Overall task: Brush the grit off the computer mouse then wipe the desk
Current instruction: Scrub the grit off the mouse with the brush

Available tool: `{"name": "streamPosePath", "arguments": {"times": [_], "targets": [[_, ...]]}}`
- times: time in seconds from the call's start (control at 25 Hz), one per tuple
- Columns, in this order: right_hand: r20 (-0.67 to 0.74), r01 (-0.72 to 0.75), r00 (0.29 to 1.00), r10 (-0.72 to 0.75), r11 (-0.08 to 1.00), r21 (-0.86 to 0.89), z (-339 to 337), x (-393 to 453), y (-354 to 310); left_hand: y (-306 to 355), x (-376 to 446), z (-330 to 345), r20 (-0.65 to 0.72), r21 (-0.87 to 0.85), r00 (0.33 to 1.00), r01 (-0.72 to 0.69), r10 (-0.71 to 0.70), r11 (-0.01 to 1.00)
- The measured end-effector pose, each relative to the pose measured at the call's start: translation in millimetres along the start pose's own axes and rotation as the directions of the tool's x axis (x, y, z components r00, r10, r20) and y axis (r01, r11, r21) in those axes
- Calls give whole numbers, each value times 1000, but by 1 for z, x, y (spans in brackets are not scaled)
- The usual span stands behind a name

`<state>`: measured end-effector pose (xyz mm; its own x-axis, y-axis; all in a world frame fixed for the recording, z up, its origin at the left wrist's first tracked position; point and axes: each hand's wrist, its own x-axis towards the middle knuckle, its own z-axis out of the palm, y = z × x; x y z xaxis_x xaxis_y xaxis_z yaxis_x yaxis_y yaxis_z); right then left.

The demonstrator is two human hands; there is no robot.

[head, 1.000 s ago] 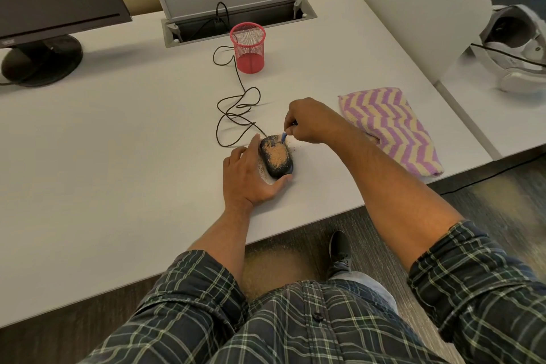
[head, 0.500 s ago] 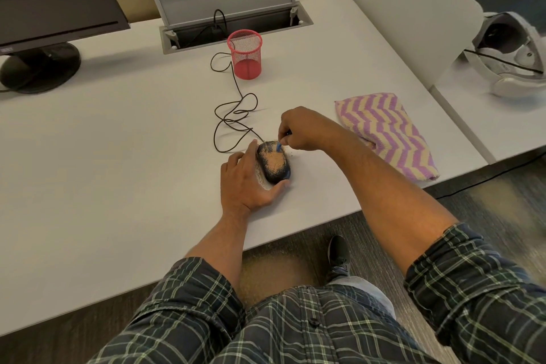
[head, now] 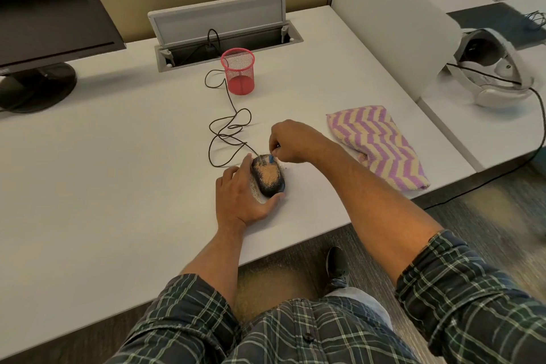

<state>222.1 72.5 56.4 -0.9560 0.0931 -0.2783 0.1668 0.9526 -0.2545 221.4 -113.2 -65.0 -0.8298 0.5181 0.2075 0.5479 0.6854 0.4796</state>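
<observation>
A black wired computer mouse point(head: 269, 178) lies near the front edge of the white desk point(head: 118, 162), its top covered in tan grit. My left hand point(head: 239, 198) grips the mouse from its left side, thumb curled round the near end. My right hand point(head: 291, 139) pinches a small blue brush point(head: 271, 159) whose tip touches the far end of the mouse. Some grit lies on the desk around the mouse. A folded purple and cream zigzag cloth point(head: 378, 145) lies to the right of my right hand.
The mouse cable point(head: 227, 130) loops back past a red mesh pen cup point(head: 238, 71) into an open cable hatch point(head: 224, 35). A monitor point(head: 44, 9) stands at far left. A white divider point(head: 393, 23) and a headset point(head: 496, 68) are at right.
The camera has tilted slightly, shifting the scene lower in view. My right hand has drawn the brush tip a little left across the far end of the mouse. My left hand keeps its hold.
</observation>
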Motion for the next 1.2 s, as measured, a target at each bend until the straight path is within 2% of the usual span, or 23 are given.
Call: {"name": "streamPosePath", "arguments": {"times": [0.28,0.4,0.52,0.8,1.0,1.2], "targets": [[-39,-29,999,28,999,-21,0,0,-4,0,0,-1,15,-5,1000,-2,2,1000],[-6,-12,1000,11,1000,-27,2,-2,-4,0,-1,-1,-2,-5,1000,-6,6,1000],[-45,-36,998,34,999,-28,4,-4,-5,1,-1,-1,-3,-9,1000,-4,4,1000],[-17,-27,999,27,1000,13,5,-9,0,1,-2,-1,-18,-13,1000,-19,19,1000],[-163,-84,982,97,993,87,2,-7,7,1,-1,-1,-21,-18,1000,-16,15,1000],[-134,-75,987,87,992,98,11,-6,7,2,-1,-2,-24,-20,1000,-18,18,1000]]}}
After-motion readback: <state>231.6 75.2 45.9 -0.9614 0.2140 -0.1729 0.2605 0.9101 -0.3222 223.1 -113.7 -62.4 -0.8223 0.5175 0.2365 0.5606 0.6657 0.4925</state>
